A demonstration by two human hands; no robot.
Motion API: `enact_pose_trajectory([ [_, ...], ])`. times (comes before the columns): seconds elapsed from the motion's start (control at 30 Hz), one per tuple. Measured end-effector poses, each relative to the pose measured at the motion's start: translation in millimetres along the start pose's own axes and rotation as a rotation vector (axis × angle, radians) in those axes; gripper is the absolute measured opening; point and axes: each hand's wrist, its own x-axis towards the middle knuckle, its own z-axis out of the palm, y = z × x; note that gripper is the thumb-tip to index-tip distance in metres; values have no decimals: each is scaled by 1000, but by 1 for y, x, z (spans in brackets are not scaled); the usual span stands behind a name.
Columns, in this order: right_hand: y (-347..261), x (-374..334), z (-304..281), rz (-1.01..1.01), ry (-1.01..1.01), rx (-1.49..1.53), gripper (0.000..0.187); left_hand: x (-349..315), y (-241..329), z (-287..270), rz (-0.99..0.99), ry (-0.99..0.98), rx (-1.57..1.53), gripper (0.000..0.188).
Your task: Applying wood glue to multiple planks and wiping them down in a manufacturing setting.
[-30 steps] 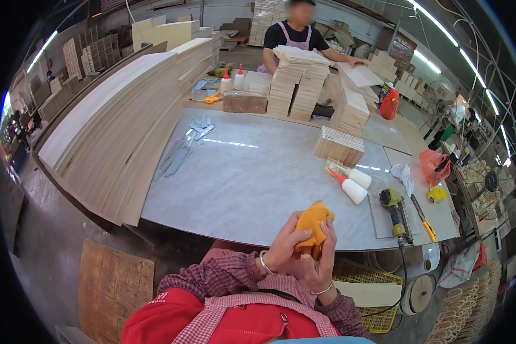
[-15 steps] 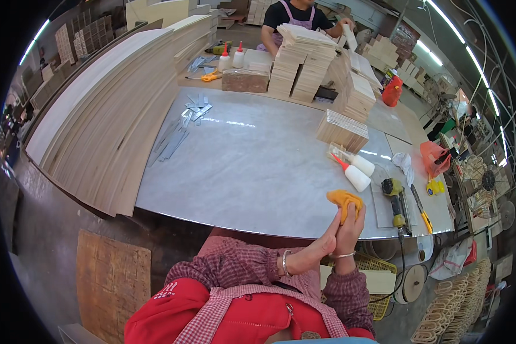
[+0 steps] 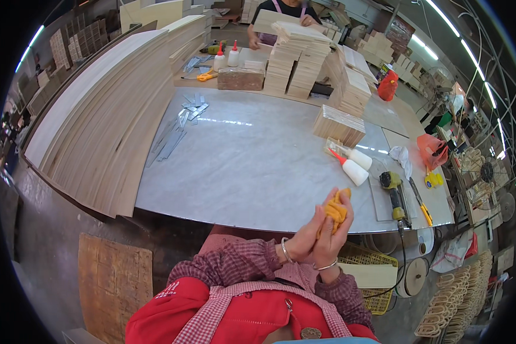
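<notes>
Both of my hands are together above the table's near edge, with a crumpled orange-yellow cloth [image 3: 337, 212] between them. My right hand [image 3: 333, 236] has its fingers curled round the cloth. My left hand [image 3: 308, 234] presses on it from the left side, its fingers partly hidden behind the right hand. Just beyond the hands, two white glue bottles lie on the grey tabletop [image 3: 235, 166]; the nearer glue bottle [image 3: 354, 172] has a red nozzle. A green-and-black air nail gun [image 3: 393, 195] lies to the right, beside a yellow utility knife [image 3: 423, 205].
Long wooden boards [image 3: 97, 120] are stacked along the left. Thin metal strips [image 3: 172, 140] lie near them. Wooden panel stacks [image 3: 339, 125] stand at the back, where a co-worker [image 3: 286, 14] handles a board. An air hose [image 3: 403, 252] hangs off the front edge.
My hands have moved slightly left and closer together, and the cloth is now bunched between them. The co-worker across the table now holds a board further left.
</notes>
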Motion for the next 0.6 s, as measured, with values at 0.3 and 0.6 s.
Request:
enact_pose_trajectory([
  [0.3, 40, 14, -40, 248, 71, -23, 32, -26, -41, -11, -286, -189, 169, 63],
  [0.6, 41, -9, -82, 342, 156, 63, 29, -12, -41, -3, -180, -315, 393, 57],
])
